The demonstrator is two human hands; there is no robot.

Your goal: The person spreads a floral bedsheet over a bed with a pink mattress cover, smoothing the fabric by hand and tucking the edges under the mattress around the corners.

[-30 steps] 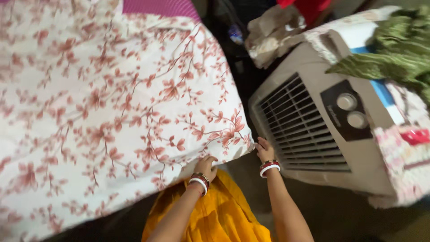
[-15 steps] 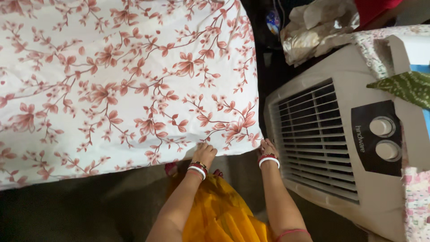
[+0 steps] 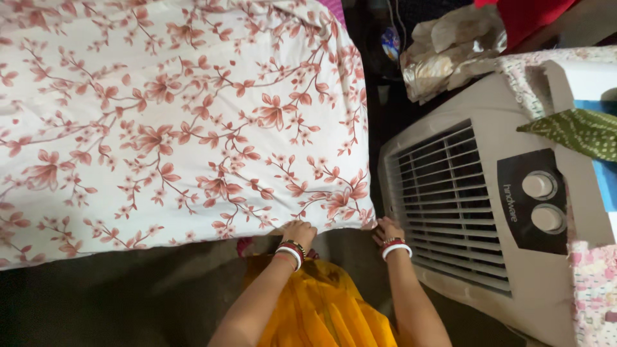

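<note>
A white bedsheet [image 3: 160,122] with a red flower print covers the bed and fills the upper left. My left hand [image 3: 298,231] grips the sheet's lower edge, fingers curled under it. My right hand [image 3: 385,229] holds the sheet's bottom right corner, close to the cooler's grille. Both wrists wear red and white bangles. My orange garment [image 3: 321,308] shows below between my forearms.
A beige air cooler [image 3: 475,212] with a slatted grille and two round knobs stands right of the bed, a narrow dark gap between them. A green cloth [image 3: 578,132] lies on its top. Crumpled plastic bags [image 3: 450,45] sit behind it. Dark floor lies below the bed.
The view has shifted along the bed. Both hands stay on the sheet's lower edge and have slid slightly down and right at the corner.
</note>
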